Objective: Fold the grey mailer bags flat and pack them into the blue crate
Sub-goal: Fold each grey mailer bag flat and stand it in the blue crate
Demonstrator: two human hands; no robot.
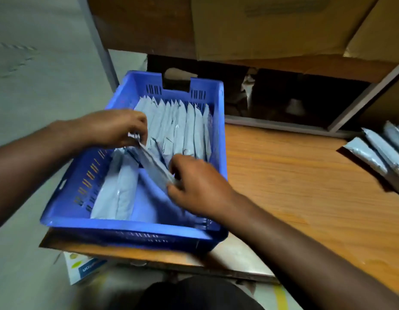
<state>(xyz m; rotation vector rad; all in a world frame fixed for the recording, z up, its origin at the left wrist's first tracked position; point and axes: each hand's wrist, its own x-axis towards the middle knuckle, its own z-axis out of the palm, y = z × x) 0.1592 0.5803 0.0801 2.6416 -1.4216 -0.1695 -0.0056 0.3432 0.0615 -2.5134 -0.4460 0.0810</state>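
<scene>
A blue crate (127, 227) sits on the left end of a wooden table. Several folded grey mailer bags (182, 128) stand on edge in a row across its far half. More folded bags (120, 193) lie along its near left side. Over the crate's middle, both hands hold one folded grey mailer bag (155, 164), tilted from upper left to lower right. My left hand (113, 128) pinches its upper end. My right hand (194, 184) grips its lower end with curled fingers.
The wooden table (294, 186) stretches right of the crate. A few loose grey mailer bags (379, 157) lie at its right edge. Cardboard boxes (272, 25) stand on a shelf behind. A small white box (86, 268) lies on the floor below the table's left corner.
</scene>
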